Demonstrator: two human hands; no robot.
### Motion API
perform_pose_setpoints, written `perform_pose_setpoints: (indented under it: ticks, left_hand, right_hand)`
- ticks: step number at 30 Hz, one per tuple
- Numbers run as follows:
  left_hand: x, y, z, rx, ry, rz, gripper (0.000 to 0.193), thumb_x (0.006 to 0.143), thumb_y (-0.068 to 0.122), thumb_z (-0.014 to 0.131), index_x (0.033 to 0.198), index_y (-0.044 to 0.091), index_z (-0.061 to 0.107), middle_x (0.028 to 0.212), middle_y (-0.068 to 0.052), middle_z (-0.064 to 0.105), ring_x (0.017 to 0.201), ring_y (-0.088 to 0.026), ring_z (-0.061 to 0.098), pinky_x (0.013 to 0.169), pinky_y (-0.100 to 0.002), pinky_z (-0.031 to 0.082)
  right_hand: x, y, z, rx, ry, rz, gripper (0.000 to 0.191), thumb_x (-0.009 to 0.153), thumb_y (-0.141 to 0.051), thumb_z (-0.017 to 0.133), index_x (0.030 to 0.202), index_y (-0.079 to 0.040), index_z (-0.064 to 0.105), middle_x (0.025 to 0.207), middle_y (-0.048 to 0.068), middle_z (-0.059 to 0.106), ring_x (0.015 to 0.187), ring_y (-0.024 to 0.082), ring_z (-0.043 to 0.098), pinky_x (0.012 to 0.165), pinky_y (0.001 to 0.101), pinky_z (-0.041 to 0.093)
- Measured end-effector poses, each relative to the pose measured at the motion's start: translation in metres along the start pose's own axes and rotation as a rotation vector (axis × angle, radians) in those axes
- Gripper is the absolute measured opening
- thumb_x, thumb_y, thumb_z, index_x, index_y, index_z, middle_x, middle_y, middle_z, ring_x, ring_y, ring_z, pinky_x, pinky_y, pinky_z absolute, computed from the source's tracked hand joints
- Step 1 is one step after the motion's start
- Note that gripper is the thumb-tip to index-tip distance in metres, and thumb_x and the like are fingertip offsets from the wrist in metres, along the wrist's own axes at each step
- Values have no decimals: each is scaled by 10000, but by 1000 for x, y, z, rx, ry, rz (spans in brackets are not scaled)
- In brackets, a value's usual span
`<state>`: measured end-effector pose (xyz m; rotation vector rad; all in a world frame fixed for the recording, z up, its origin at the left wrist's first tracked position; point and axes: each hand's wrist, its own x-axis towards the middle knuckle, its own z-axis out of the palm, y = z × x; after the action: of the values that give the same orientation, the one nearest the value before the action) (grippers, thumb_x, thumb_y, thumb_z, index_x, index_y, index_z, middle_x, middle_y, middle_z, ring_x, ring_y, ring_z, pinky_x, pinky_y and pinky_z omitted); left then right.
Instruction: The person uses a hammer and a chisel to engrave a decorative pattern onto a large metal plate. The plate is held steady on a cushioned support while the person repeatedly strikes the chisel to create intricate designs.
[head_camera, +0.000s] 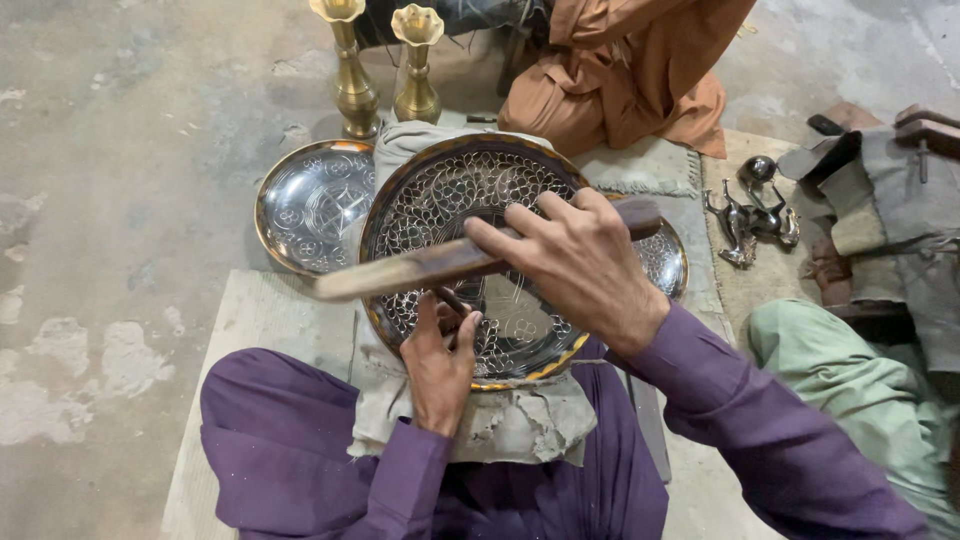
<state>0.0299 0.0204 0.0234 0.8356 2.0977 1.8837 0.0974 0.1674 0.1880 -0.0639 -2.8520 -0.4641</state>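
An engraved plate (480, 250) is propped on a cloth pad (500, 420) in the lap. A wooden stick (430, 265) is gripped across it by the right hand (580, 265). A small tool (452, 300) is pinched against the plate by the left hand (440, 360).

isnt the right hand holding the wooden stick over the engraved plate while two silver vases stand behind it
Not quite: the two vases are brass-gold, not silver. The head view shows them standing behind the engraved plate. The rest holds: the right hand holds the wooden stick over that plate.
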Motion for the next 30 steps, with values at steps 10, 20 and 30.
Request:
perform_pose_setpoints:
  ticks: [10, 20, 30]
  left_hand:
    - [0, 7, 1, 66, 42, 23, 282, 935, 57, 703, 1187, 37, 578, 948, -120, 747, 836, -200, 785, 668, -323, 624]
    - [1, -7, 3, 103, 23, 81, 334, 962, 83, 695, 1250, 34, 534, 983, -129, 743, 880, -228, 773, 714, -341, 642]
    - [4, -8, 2, 124, 0, 44, 454, 913, 79, 725, 1314, 45, 516, 955, -136, 773, 881, -231, 789, 715, -368, 644]
  right_hand:
    - [-15, 14, -10, 214, 137, 125, 552, 769, -61, 684, 1313, -149, 648, 924, 70, 669, 815, 296, 678, 707, 452, 529]
    - [-11, 12, -12, 58, 2, 59, 506, 832, -77, 679, 1321, -206, 661, 874, 29, 688, 724, 235, 680, 590, 413, 505]
    - [-9, 7, -5, 107, 136, 110, 506, 798, -110, 688, 1295, -202, 661, 858, 29, 659, 772, 235, 666, 655, 409, 476]
